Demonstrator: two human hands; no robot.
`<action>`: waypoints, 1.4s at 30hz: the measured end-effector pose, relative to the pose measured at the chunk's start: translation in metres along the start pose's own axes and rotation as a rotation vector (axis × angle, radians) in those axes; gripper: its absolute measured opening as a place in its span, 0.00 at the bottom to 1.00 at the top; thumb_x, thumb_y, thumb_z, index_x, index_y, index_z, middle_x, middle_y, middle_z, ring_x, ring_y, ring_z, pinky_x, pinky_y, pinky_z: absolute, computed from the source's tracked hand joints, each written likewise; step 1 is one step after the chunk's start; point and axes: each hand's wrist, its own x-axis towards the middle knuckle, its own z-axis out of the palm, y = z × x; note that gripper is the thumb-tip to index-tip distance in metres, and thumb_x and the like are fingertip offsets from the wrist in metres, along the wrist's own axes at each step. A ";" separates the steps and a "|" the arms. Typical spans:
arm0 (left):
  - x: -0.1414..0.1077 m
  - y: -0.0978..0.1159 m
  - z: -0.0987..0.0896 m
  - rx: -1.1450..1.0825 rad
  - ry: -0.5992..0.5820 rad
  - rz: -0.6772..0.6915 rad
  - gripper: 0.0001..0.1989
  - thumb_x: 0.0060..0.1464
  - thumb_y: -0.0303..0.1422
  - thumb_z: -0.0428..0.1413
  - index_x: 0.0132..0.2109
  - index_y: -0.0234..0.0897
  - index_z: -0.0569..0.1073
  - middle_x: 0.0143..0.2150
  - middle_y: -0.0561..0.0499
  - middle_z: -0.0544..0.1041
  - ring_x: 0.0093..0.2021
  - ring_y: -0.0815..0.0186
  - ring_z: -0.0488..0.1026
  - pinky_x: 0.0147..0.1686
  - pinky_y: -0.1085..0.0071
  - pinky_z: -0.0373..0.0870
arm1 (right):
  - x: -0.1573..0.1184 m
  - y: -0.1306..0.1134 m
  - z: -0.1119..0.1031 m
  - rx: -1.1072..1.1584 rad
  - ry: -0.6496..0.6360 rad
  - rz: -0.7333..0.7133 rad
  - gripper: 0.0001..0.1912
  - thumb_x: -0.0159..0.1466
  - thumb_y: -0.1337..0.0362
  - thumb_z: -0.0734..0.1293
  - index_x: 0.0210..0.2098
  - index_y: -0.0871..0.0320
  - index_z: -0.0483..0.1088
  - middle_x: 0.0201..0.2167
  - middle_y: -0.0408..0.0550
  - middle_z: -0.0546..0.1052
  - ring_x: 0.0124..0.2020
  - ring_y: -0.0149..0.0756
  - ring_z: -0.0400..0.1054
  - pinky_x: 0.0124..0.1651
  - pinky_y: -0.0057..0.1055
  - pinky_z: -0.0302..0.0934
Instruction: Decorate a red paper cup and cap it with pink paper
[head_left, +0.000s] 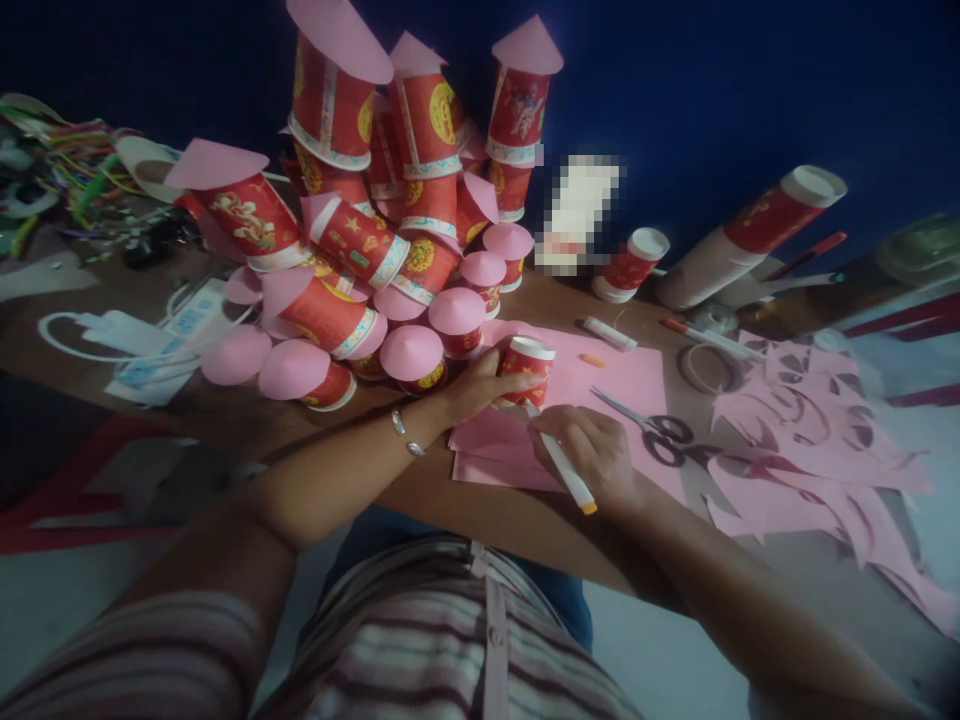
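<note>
In my left hand [486,382] is a small red paper cup [534,372] with a white rim, held over pink paper sheets [622,400]. My right hand [589,445] grips a white marker [562,465] with an orange end. The marker's tip end points up at the lower part of the cup; whether it touches cannot be made out. Just right of the cup lies a small orange cap [592,360]. Scissors [652,425] with dark handles rest on the pink paper, blades slightly apart, close to my right hand.
Red paper cups with pink cone tops [337,250] crowd the table at left and back. Pink paper scraps [810,430] spread on the right, near a tape roll [709,368]. A tall cup stack [780,215] leans behind. A white power strip [176,340] and cables lie left.
</note>
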 end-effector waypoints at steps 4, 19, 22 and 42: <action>0.001 -0.001 -0.001 0.000 -0.018 0.013 0.24 0.51 0.41 0.68 0.50 0.36 0.72 0.41 0.48 0.77 0.38 0.67 0.74 0.39 0.69 0.72 | -0.002 0.002 0.002 0.000 0.015 0.005 0.11 0.68 0.74 0.66 0.49 0.59 0.69 0.32 0.49 0.80 0.32 0.37 0.76 0.33 0.31 0.69; 0.001 0.002 0.001 -0.044 -0.005 0.005 0.24 0.49 0.40 0.69 0.49 0.35 0.73 0.39 0.48 0.77 0.37 0.66 0.74 0.39 0.68 0.72 | -0.006 0.000 0.003 -0.022 0.030 0.047 0.10 0.66 0.74 0.67 0.46 0.59 0.70 0.32 0.49 0.80 0.30 0.35 0.75 0.31 0.30 0.69; 0.002 0.000 0.000 -0.056 -0.006 0.025 0.24 0.49 0.40 0.69 0.49 0.35 0.73 0.39 0.48 0.77 0.37 0.66 0.74 0.39 0.67 0.72 | -0.004 -0.001 0.002 -0.025 0.031 0.052 0.09 0.67 0.74 0.67 0.46 0.59 0.70 0.31 0.48 0.80 0.29 0.35 0.75 0.31 0.30 0.68; 0.002 -0.002 0.000 -0.079 0.014 0.017 0.23 0.50 0.38 0.69 0.50 0.35 0.72 0.41 0.48 0.76 0.38 0.66 0.74 0.39 0.68 0.72 | -0.002 -0.004 0.002 -0.052 0.027 -0.009 0.09 0.65 0.77 0.68 0.43 0.61 0.68 0.29 0.47 0.78 0.29 0.33 0.73 0.30 0.29 0.65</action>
